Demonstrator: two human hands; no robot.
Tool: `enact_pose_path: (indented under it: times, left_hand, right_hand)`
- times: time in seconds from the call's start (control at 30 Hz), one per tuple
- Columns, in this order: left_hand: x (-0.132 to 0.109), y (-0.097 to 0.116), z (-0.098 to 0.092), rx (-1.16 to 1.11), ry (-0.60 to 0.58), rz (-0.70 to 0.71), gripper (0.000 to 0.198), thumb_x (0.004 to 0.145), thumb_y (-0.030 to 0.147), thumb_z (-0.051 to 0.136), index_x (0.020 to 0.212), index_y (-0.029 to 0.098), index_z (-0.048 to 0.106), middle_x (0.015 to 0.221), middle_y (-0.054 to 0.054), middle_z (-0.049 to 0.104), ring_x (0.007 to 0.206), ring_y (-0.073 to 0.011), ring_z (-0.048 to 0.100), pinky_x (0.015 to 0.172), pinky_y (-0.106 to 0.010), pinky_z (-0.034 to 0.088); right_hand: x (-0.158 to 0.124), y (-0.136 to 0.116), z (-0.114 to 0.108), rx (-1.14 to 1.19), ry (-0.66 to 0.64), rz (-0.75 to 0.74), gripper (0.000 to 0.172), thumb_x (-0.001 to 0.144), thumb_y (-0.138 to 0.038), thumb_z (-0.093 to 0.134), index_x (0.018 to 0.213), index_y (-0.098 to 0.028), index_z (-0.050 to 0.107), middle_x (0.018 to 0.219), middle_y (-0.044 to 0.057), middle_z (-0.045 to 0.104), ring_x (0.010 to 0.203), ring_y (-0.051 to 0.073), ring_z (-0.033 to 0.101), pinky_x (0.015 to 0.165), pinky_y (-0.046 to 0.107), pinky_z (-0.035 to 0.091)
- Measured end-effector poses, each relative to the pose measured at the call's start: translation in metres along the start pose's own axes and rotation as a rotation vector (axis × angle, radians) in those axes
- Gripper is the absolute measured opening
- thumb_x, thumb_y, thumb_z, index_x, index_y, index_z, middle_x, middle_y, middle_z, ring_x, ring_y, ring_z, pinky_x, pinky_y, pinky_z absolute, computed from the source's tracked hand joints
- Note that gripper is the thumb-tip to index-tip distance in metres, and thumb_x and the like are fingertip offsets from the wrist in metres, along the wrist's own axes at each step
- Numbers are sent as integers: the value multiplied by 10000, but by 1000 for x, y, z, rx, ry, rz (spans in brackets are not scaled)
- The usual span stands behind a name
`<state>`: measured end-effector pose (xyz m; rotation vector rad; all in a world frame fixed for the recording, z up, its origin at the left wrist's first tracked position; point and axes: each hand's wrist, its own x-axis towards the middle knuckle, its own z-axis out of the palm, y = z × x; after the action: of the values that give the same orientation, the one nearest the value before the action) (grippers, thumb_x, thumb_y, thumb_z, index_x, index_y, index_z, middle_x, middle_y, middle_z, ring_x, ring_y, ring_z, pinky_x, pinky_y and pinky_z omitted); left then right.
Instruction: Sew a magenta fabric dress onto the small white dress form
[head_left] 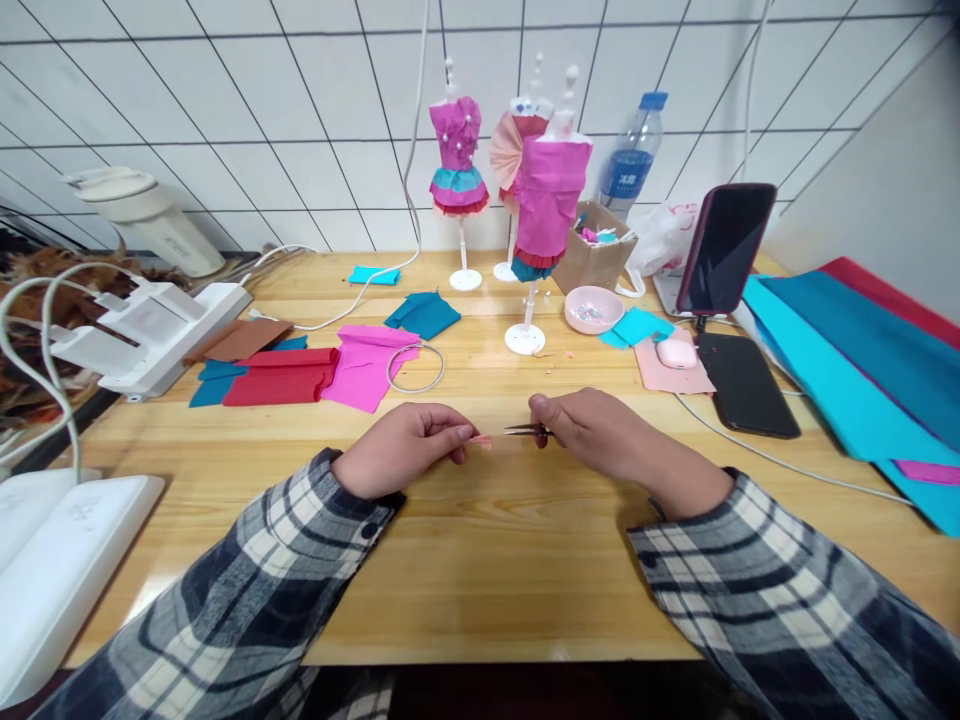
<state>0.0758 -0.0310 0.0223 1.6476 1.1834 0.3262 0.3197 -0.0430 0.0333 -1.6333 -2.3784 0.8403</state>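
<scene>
Between the thumb and fingers of my left hand (412,445) is a small piece of pink crepe paper (482,440). My right hand (600,430) is closed around a small pair of scissors (527,430), whose blades point left at the pink piece, a little apart from it. Behind my hands stands a white mini dress form (525,340) wrapped in a magenta top with a red and teal frill. Two more dressed forms are behind it, one with a magenta and blue dress (459,150). A ring of thin cord or wire (415,388) lies beyond my left hand.
Folded red (285,377), magenta (367,368) and teal (424,314) paper lies at the left. A pink bowl (592,310), cardboard box (598,255), propped phone (726,250) and black power bank (750,385) stand or lie right. A power strip (176,335) is far left.
</scene>
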Motion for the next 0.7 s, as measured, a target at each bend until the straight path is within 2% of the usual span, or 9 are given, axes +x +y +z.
enact_pose_path:
  times: [0.1, 0.27, 0.53, 0.7]
  left_hand:
    - [2, -2, 2, -25, 29, -7, 353, 830, 455, 575, 991, 171, 709, 746, -20, 714, 688, -152, 636, 676, -247, 478]
    - [4, -3, 3, 24, 133, 34, 321, 812, 455, 599, 899, 173, 725, 726, -15, 710, 691, -152, 632, 648, -236, 461]
    - [2, -1, 5, 0, 91, 4, 300, 813, 443, 604, 875, 180, 733, 652, 7, 682, 604, -120, 583, 564, -209, 417]
    - [3, 0, 6, -34, 80, -6, 283, 805, 437, 618, 852, 183, 735, 650, 7, 685, 608, -115, 586, 573, -204, 420]
  right_hand:
    - [2, -7, 6, -114, -43, 67, 571, 990, -497, 223, 713, -202, 627, 742, 50, 673, 678, 182, 569, 611, 294, 311]
    - [4, -9, 8, -86, -114, 82, 570, 994, -489, 202, 714, -202, 607, 778, 50, 679, 693, 179, 577, 614, 288, 338]
    - [2, -11, 9, -88, -92, 31, 548, 996, -473, 197, 772, -213, 624, 796, 43, 682, 720, 184, 581, 620, 288, 337]
    - [2, -13, 11, -92, -118, 17, 562, 999, -475, 185, 810, -213, 645, 810, 50, 690, 735, 193, 596, 627, 291, 345]
